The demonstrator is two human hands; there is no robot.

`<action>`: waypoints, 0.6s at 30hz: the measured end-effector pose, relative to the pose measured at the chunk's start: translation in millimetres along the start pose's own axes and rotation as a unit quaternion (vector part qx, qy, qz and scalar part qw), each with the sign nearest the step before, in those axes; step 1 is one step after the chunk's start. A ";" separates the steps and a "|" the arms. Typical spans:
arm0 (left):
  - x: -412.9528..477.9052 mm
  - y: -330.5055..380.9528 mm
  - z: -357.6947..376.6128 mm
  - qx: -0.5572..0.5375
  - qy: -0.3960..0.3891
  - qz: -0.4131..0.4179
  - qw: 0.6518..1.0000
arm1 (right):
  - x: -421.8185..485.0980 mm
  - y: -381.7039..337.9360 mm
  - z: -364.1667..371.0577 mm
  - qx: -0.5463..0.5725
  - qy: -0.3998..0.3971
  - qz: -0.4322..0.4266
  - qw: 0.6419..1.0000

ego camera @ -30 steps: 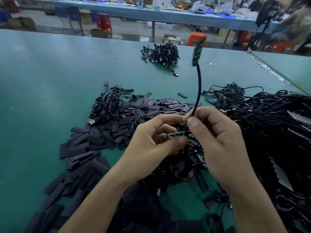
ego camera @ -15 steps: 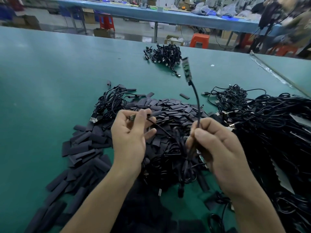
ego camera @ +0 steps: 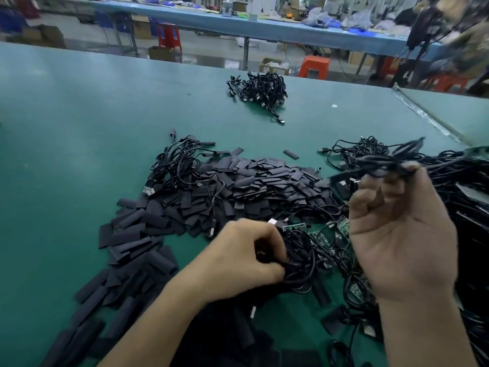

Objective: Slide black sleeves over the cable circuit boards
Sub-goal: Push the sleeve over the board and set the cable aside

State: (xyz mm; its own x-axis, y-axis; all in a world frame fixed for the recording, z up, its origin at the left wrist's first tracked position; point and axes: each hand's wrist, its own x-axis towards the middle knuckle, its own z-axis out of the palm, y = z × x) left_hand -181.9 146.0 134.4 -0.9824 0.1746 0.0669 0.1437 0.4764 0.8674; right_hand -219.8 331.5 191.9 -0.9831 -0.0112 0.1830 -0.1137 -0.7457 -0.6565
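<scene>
1. While the left hand (ego camera: 248, 258) has its fingers curled tight on a knot of thin black cables (ego camera: 301, 260) at 6 o'clock on the green bench (ego camera: 79, 115), the right hand (ego camera: 397, 234) at 3 o'clock has its fingers hooked round a blurred loop of black cable (ego camera: 383, 161). Pulling the 2 apart could tighten the knot rather than free 1 cable.
2. The small green circuit boards (ego camera: 293, 227) lie bare between the hands, touching the tangle. A hard tug could strain the joint where cable meets board.
3. The flat black sleeves (ego camera: 251, 181) sit heaped at 12 o'clock of the left hand, and neither hand holds any. Dragged cables could scatter them across the bench.
4. The large heap of black cables (ego camera: 465, 186) at 3 o'clock lies just beside the lifted loop, so strands may snag and the 2 lots may mix.
5. Blur hides whether the lifted loop ends in a board, so a sleeve could be fetched for the wrong cable.
</scene>
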 end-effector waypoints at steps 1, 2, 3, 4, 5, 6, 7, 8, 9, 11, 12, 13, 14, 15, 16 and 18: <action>-1.0 0.3 2.7 0.011 -0.016 0.019 1.000 | 0.7 -2.0 -0.1 0.030 -0.005 0.001 1.000; -1.3 0.6 6.0 0.012 -0.020 0.034 0.999 | 1.6 -4.3 -0.4 0.054 -0.014 -0.001 0.998; -1.2 0.8 9.8 0.001 -0.020 0.044 0.999 | 2.5 -6.8 -0.7 0.064 -0.026 -0.001 0.998; -1.1 1.8 14.7 -0.014 -0.025 0.050 0.998 | 3.2 -8.5 -1.0 0.056 -0.039 0.001 0.998; -1.2 2.6 19.9 -0.027 -0.036 0.052 0.998 | 3.8 -9.0 -1.0 0.027 -0.050 0.007 0.998; -1.5 4.0 25.1 -0.039 -0.050 0.053 0.997 | 4.6 -8.1 -1.4 -0.017 -0.056 0.016 0.998; -1.9 5.5 29.3 -0.051 -0.064 0.051 0.995 | 4.9 -5.7 -2.0 -0.069 -0.052 0.031 0.996; -1.8 6.9 32.3 -0.071 -0.065 0.049 0.994 | 5.1 -2.0 -2.8 -0.121 -0.039 0.049 0.991; -0.7 8.0 33.7 -0.102 -0.048 0.042 0.993 | 4.7 2.2 -3.4 -0.172 -0.025 0.066 0.983; 2.7 9.0 31.2 -0.199 0.046 -0.003 0.979 | 3.3 10.7 -5.8 -0.263 0.004 0.081 0.961; 5.5 7.2 27.9 -0.243 0.117 -0.030 0.962 | 2.5 14.9 -6.9 -0.303 0.015 0.083 0.949; 7.9 4.7 23.0 -0.269 0.191 -0.049 0.943 | 1.1 18.6 -8.0 -0.336 0.015 0.090 0.937; 10.2 2.6 17.7 -0.287 0.252 -0.058 0.922 | -0.3 22.3 -8.7 -0.361 0.007 0.102 0.927; 12.6 0.0 12.9 -0.313 0.292 -0.064 0.902 | -1.8 26.2 -8.7 -0.377 -0.007 0.119 0.918; 14.9 -1.7 8.7 -0.354 0.304 -0.072 0.881 | -3.4 30.3 -8.3 -0.385 -0.025 0.138 0.912; 18.6 -3.4 3.0 -0.428 0.270 -0.107 0.856 | -7.2 41.0 -6.0 -0.404 -0.074 0.164 0.897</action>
State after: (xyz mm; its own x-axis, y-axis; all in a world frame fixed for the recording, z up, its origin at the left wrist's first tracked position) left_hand -200.3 150.2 131.2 -0.9206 -0.3713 -0.1211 0.0399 -0.3979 0.9165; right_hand -218.2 305.1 159.2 -0.9593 -0.2757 -0.0617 0.0525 0.0405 -0.9978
